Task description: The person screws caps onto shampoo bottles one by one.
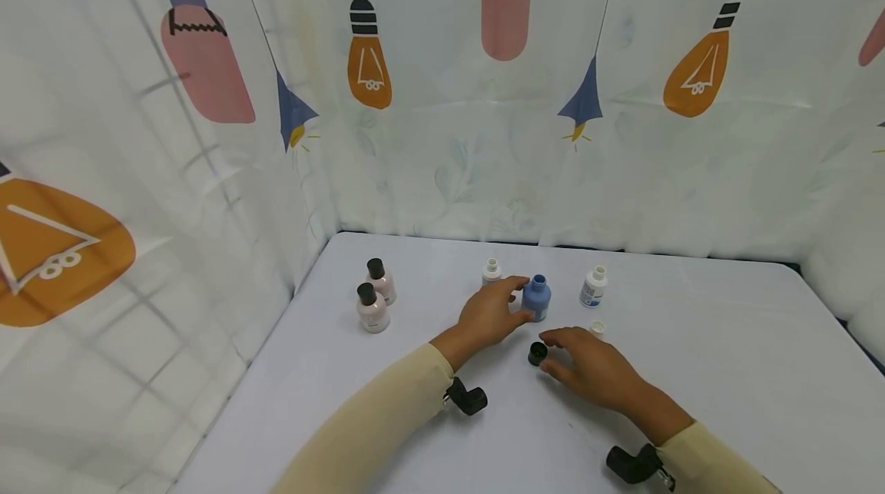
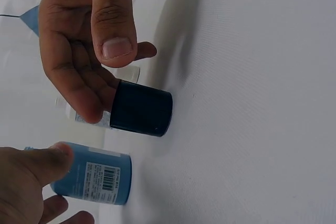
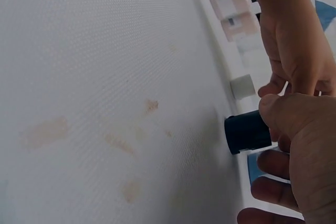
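1. Right hand [image 1: 594, 367]: fingers loosely bent, thumb apart from them, at the black cap [image 2: 142, 107] without a clear grip
2. Left hand [image 1: 487, 313]: thumb and fingers part-closed, holding the blue bottle [image 1: 536, 300]; firmness cannot be told
3. Handling, judged: keep bottle upright, steadied low, since it is uncapped; pinch cap by its side wall, thumb opposite fingers
4. Positions: cap appears to stand open side up on the tabletop [image 1: 512, 448], nearer the person than the bottle
5. Containers: blue bottle open, contents hidden; white bottle [image 1: 593, 286] to its right also uncapped, contents unseen; pink bottles [image 1: 374, 315] at far left black-capped, fill level unclear
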`<state>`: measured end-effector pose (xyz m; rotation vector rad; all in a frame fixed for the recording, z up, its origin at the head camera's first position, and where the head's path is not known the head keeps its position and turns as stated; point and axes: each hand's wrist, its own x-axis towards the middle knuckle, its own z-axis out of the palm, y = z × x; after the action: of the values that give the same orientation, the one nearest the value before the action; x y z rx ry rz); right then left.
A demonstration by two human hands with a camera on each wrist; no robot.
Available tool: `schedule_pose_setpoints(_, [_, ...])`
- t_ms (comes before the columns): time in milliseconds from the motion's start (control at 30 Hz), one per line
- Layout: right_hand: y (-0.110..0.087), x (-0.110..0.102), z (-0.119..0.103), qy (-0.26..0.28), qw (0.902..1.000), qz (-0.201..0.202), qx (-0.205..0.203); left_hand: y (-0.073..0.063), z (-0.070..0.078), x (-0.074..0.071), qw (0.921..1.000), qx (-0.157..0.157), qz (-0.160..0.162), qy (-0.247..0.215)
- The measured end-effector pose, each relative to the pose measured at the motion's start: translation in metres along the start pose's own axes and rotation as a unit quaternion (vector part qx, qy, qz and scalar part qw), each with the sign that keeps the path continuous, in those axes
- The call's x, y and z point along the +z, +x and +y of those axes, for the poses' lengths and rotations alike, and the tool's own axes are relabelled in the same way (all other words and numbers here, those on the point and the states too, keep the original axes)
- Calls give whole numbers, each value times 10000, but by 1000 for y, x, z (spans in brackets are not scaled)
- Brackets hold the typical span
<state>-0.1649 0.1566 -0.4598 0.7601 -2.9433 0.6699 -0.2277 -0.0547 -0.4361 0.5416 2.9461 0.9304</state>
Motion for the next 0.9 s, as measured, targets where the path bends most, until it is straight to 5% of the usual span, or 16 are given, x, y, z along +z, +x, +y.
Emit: schedule_pose_setpoints(900, [9,12,3,-155,9998,89,-74,25,9,17,9979,-438,-91,466])
